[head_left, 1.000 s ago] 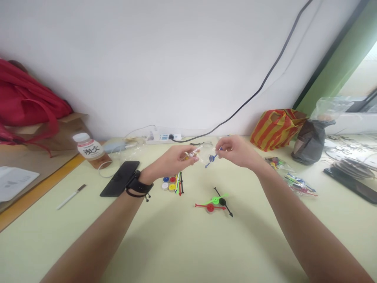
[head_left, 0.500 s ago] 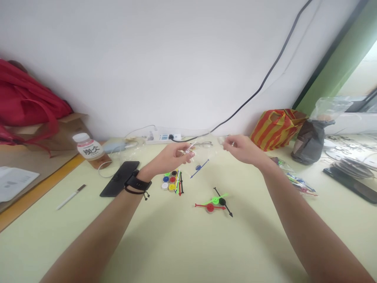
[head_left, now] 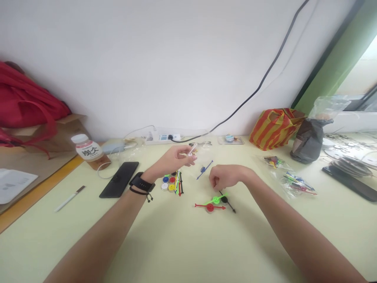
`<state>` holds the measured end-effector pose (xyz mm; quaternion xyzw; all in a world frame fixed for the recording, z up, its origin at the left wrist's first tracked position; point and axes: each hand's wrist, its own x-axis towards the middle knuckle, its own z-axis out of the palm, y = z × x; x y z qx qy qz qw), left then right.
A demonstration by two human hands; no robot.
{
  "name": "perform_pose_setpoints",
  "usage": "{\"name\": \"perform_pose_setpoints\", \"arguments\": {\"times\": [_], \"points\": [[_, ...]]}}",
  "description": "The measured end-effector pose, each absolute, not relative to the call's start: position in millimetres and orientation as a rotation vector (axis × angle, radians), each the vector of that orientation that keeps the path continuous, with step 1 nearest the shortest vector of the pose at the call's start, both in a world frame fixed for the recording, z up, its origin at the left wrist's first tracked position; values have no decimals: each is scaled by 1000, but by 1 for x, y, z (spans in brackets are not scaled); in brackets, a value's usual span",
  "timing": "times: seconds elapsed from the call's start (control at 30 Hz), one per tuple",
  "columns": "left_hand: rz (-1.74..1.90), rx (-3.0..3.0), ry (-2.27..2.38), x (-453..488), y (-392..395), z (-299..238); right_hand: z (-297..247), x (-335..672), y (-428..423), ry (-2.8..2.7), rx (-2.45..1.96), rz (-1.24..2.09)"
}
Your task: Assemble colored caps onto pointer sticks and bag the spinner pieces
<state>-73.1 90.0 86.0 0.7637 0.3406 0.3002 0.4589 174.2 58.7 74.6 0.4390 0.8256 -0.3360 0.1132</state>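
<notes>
My left hand (head_left: 176,157), with a black watch on the wrist, is raised over the table and pinches a small white stick-like piece (head_left: 192,149). My right hand (head_left: 224,177) hovers low with its fingers curled, just above a cluster of green (head_left: 216,199), red (head_left: 210,206) and black (head_left: 226,201) arrow pointers on discs. A blue arrow pointer (head_left: 204,169) lies on the table between my hands. A pile of small coloured discs and sticks (head_left: 172,182) sits under my left hand.
A black phone (head_left: 119,179), a drink bottle (head_left: 90,151), a pen (head_left: 70,198) and a red bag (head_left: 26,108) lie to the left. A power strip (head_left: 163,137) runs along the wall. Clear bags of parts (head_left: 294,184), a striped bag (head_left: 275,127) and a dark pouch (head_left: 309,143) sit right.
The blue pointer left my right hand and now lies on the table. My right hand dropped down and left toward the green, red and black pointers. My left hand stayed raised.
</notes>
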Motion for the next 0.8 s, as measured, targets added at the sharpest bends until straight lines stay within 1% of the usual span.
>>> {"name": "perform_pose_setpoints", "arguments": {"times": [0.17, 0.3, 0.47, 0.6, 0.67, 0.8], "points": [[692, 1891, 820, -69, 90, 75, 97, 208, 61, 2447, 1424, -1103], [700, 1830, 825, -70, 90, 77, 121, 239, 56, 2512, 1737, -1007], [722, 1703, 876, -69, 90, 81, 145, 258, 41, 2851, 2215, -882], [711, 1693, 872, -68, 92, 78, 155, 256, 34, 3164, 2575, -886], [702, 1703, 857, -68, 92, 76, 156, 249, 33, 3303, 2574, -901], [671, 1720, 862, -68, 91, 78, 154, 233, 34, 3395, 2292, -893]]}}
